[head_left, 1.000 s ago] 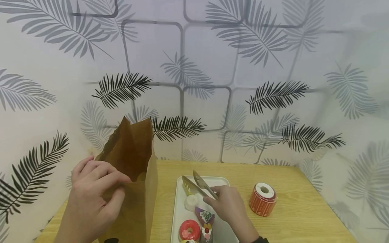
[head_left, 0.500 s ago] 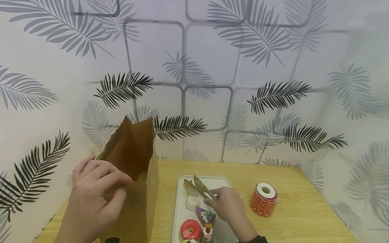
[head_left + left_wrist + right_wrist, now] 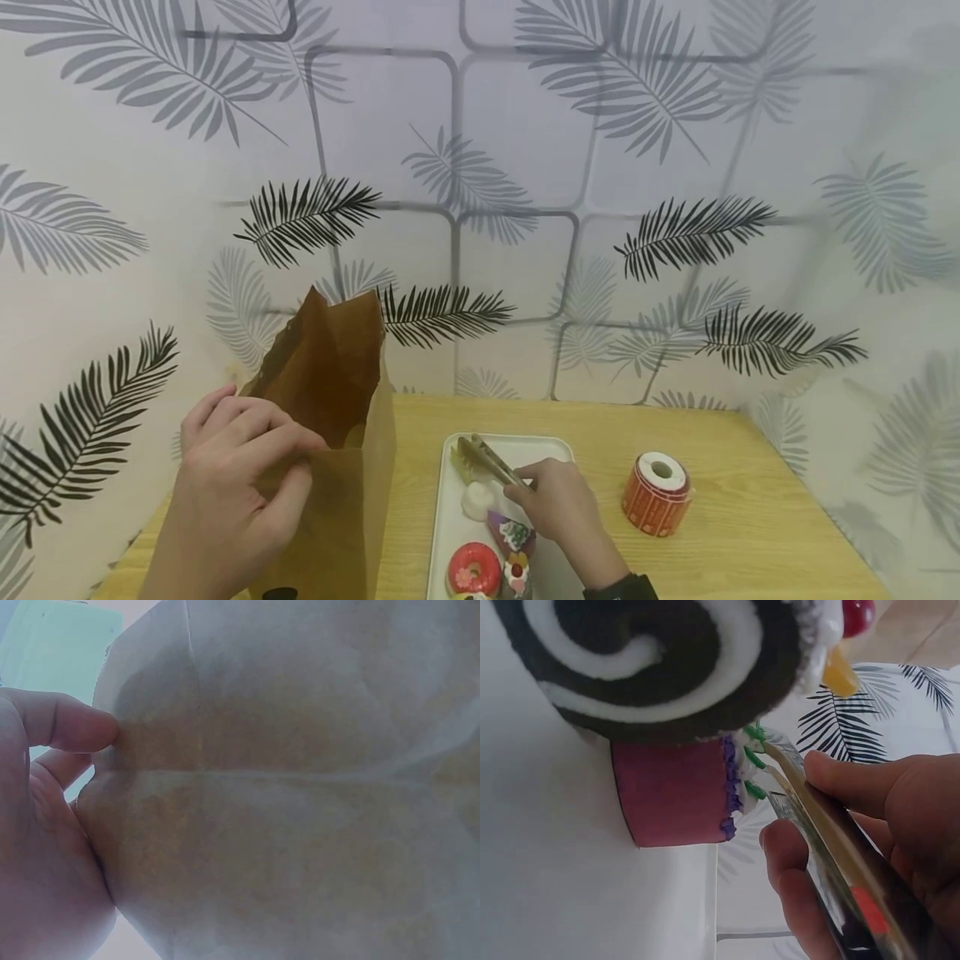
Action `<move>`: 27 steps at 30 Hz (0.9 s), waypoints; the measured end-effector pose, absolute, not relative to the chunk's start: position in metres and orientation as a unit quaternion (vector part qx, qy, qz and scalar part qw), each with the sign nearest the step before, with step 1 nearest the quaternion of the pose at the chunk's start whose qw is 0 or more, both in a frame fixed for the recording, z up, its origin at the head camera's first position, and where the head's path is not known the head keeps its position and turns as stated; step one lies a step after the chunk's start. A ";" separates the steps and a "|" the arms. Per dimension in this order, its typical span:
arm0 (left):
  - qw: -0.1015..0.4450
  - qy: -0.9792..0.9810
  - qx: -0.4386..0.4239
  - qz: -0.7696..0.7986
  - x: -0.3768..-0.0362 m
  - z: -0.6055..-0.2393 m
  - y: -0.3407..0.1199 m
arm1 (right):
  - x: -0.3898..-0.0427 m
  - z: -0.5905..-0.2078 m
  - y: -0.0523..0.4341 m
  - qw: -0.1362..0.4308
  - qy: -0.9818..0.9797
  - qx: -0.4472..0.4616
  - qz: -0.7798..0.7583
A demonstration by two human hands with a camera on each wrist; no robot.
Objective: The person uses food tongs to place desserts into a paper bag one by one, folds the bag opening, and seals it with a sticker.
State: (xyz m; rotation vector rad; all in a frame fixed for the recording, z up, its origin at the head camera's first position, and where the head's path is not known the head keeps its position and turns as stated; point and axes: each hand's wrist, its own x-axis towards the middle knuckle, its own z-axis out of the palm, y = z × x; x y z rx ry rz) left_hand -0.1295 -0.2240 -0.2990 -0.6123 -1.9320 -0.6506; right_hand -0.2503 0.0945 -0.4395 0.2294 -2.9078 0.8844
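My left hand (image 3: 232,483) holds the near rim of an upright brown paper bag (image 3: 322,517); in the left wrist view, the thumb and fingers pinch the bag's edge. Metal tongs (image 3: 491,462) are gripped in my right hand (image 3: 558,500), with their arms close together. Their tips overlap a yellowish wedge (image 3: 460,467) at the far left end of a white tray (image 3: 543,448). Nearer on the tray are a round white bun (image 3: 477,501), a purple cake slice (image 3: 512,533), a pink donut (image 3: 474,568) and a swirled roll cake (image 3: 660,671) topped with a cherry.
A roll of red-and-white labels (image 3: 657,496) stands on the wooden table (image 3: 735,500), right of the tray. Behind the table hangs a leaf-patterned backdrop (image 3: 517,275). The bag stands tall just left of the tray, its mouth gaping upward.
The tong arms have come closer together, and their tips have shifted over the far left of the tray. My left hand keeps its hold on the bag's rim.
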 end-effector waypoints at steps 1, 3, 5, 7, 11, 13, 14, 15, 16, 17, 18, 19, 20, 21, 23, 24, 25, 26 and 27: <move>0.486 -0.793 -0.252 -0.268 -0.130 -0.299 -0.224 | -0.250 -0.439 0.095 0.049 -0.952 0.078 0.293; 0.487 -0.792 -0.252 -0.269 -0.130 -0.299 -0.224 | -0.251 -0.439 0.096 0.052 -0.950 0.083 0.297; 0.492 -0.787 -0.253 -0.272 -0.130 -0.299 -0.224 | -0.251 -0.438 0.096 0.052 -0.948 0.084 0.302; 0.497 -0.783 -0.253 -0.274 -0.131 -0.299 -0.223 | -0.251 -0.437 0.098 0.046 -0.946 0.082 0.311; 0.500 -0.781 -0.256 -0.274 -0.132 -0.300 -0.223 | -0.250 -0.436 0.101 0.029 -0.939 0.071 0.334; 0.495 -0.784 -0.257 -0.273 -0.131 -0.300 -0.223 | -0.249 -0.434 0.103 0.027 -0.937 0.068 0.342; 0.494 -0.784 -0.258 -0.273 -0.131 -0.300 -0.223 | -0.248 -0.433 0.104 0.028 -0.936 0.067 0.344; 0.493 -0.785 -0.258 -0.272 -0.131 -0.300 -0.223 | -0.247 -0.432 0.104 0.031 -0.936 0.067 0.344; 0.492 -0.786 -0.258 -0.272 -0.131 -0.300 -0.223 | -0.247 -0.431 0.105 0.034 -0.936 0.067 0.343; 0.492 -0.786 -0.258 -0.273 -0.131 -0.299 -0.223 | -0.246 -0.430 0.106 0.038 -0.936 0.068 0.343; 0.490 -0.787 -0.258 -0.272 -0.131 -0.299 -0.223 | -0.246 -0.429 0.106 0.041 -0.936 0.069 0.343; 0.489 -0.787 -0.259 -0.272 -0.131 -0.299 -0.222 | -0.245 -0.428 0.107 0.044 -0.936 0.070 0.343; 0.489 -0.787 -0.258 -0.272 -0.131 -0.299 -0.222 | -0.245 -0.426 0.108 0.046 -0.935 0.070 0.344; 0.490 -0.787 -0.258 -0.271 -0.131 -0.299 -0.222 | -0.244 -0.425 0.108 0.047 -0.935 0.070 0.345; 0.488 -0.789 -0.256 -0.271 -0.131 -0.299 -0.222 | -0.243 -0.422 0.109 0.048 -0.934 0.070 0.347; 0.488 -0.790 -0.255 -0.271 -0.131 -0.299 -0.222 | -0.243 -0.421 0.110 0.049 -0.933 0.070 0.349; 0.486 -0.792 -0.252 -0.270 -0.130 -0.299 -0.223 | -0.242 -0.419 0.110 0.051 -0.933 0.070 0.350; 0.486 -0.793 -0.251 -0.270 -0.130 -0.299 -0.223 | -0.241 -0.417 0.111 0.053 -0.932 0.071 0.351; 0.485 -0.793 -0.250 -0.270 -0.130 -0.299 -0.223 | -0.240 -0.416 0.111 0.057 -0.931 0.072 0.353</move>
